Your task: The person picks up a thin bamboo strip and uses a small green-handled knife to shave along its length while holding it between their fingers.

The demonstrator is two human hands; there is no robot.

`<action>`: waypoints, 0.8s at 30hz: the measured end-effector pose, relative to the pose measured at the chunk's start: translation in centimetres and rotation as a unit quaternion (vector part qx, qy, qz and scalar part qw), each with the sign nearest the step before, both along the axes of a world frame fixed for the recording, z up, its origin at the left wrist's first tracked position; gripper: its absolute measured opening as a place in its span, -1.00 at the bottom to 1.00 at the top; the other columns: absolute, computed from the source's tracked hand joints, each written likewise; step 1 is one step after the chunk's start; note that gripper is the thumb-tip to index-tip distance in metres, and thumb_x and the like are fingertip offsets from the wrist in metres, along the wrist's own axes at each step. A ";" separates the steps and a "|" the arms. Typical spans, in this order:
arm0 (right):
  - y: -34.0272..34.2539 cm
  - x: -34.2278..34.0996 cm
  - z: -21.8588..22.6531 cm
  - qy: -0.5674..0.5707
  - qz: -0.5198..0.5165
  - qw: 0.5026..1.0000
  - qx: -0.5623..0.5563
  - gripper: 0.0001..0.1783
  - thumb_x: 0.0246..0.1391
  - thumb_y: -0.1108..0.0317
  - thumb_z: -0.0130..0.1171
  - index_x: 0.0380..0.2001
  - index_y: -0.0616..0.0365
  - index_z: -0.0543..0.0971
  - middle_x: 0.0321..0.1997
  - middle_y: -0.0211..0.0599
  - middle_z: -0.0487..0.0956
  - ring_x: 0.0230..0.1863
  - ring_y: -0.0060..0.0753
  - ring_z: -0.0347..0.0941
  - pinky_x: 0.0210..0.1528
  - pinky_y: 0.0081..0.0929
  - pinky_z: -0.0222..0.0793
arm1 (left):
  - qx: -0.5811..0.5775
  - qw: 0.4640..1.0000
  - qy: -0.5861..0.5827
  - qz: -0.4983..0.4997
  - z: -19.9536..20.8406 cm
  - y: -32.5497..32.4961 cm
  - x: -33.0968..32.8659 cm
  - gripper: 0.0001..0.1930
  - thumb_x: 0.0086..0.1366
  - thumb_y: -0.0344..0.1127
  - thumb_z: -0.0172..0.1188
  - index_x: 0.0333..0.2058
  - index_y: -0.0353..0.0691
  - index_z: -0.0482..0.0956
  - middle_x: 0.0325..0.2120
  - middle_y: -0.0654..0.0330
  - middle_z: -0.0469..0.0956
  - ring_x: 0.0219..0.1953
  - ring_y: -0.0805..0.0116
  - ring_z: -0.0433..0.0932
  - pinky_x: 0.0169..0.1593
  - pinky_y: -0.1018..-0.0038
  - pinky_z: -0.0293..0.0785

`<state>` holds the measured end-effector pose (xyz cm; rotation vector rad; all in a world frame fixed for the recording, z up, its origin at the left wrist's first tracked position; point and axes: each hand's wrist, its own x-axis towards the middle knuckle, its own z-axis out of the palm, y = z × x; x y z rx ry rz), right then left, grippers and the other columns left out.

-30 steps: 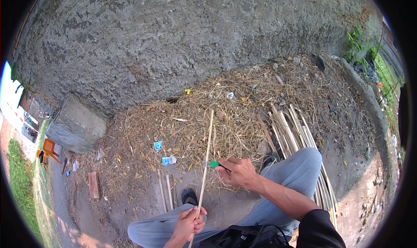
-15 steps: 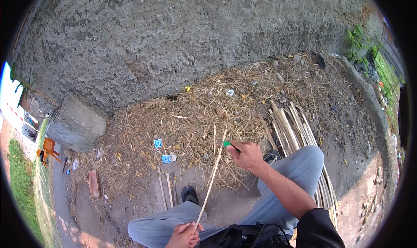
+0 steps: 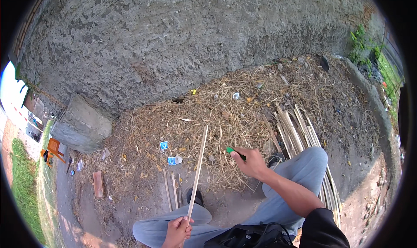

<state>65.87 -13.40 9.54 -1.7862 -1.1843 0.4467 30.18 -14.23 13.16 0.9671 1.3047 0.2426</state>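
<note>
In my left hand point(image 3: 177, 231), held low by my left knee, is the lower end of a long, pale wooden strip point(image 3: 198, 167). The strip stands out ahead of me, leaning slightly right toward its far end. My right hand point(image 3: 251, 162) is closed round a small tool with a green end point(image 3: 229, 150) and a black part; its blade or working edge, if any, cannot be made out. A gap separates this tool from the strip. To the right of my right knee lies a bundle of similar long strips point(image 3: 291, 128).
Dry shavings point(image 3: 230, 174) cover the ground before me, below a rough grey wall point(image 3: 186, 43). Several thin strips point(image 3: 174, 189) lie beyond my left knee. Blue packets point(image 3: 172, 160), a brick point(image 3: 98, 184), a concrete block point(image 3: 82, 126) and an orange chair point(image 3: 54, 149) are farther left.
The strip's far end has swung left, away from the tool in my right hand, and more of its flat face shows. My left hand has shifted slightly left.
</note>
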 end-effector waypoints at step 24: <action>-2.3 -4.5 -1.4 -0.214 0.115 0.964 0.110 -0.72 0.11 0.04 0.24 -0.22 -0.07 0.59 -0.68 -0.40 0.48 -0.77 -0.27 0.42 -0.81 -0.29 0.25 | 0.123 0.991 -0.061 -0.001 -0.1 0.8 9.1 -0.68 0.49 -0.18 -0.02 -0.34 -0.34 0.46 -0.71 0.36 0.26 -0.75 0.68 0.15 -0.70 0.64 0.05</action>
